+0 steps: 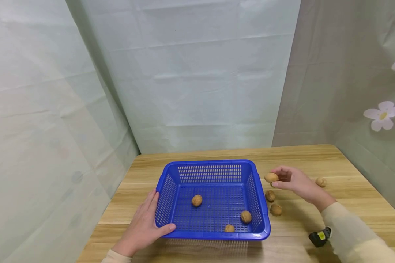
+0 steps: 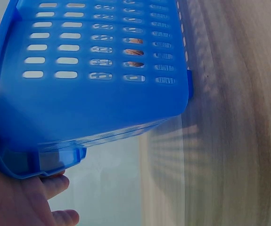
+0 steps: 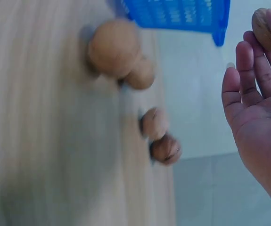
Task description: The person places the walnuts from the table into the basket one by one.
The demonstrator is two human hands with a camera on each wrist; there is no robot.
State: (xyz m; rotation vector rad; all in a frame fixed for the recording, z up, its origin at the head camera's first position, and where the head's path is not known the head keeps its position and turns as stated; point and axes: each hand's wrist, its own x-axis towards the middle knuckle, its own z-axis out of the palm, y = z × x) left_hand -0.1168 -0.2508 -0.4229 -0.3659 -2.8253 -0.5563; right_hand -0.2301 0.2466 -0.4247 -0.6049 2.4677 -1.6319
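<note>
A blue plastic basket (image 1: 214, 235) with slotted walls stands on the wooden table. Inside it lie a walnut (image 1: 196, 200) left of the middle and two more near the front right. My left hand (image 1: 144, 223) holds the basket's front left corner, its thumb over the rim and its fingers along the left side. To the right of the basket and above the table, my right hand (image 1: 294, 182) pinches a walnut (image 1: 271, 177) between thumb and fingertips. In the right wrist view this walnut (image 3: 263, 29) shows at the upper right edge.
Below the right hand, a walnut (image 1: 270, 195) and another walnut (image 1: 276, 209) lie close to the basket's right wall. One more walnut (image 1: 320, 182) is farther right, beyond the wrist. A black device (image 1: 320, 236) sits at the right sleeve. Pale curtains (image 1: 204, 80) hang behind the table (image 1: 125, 197).
</note>
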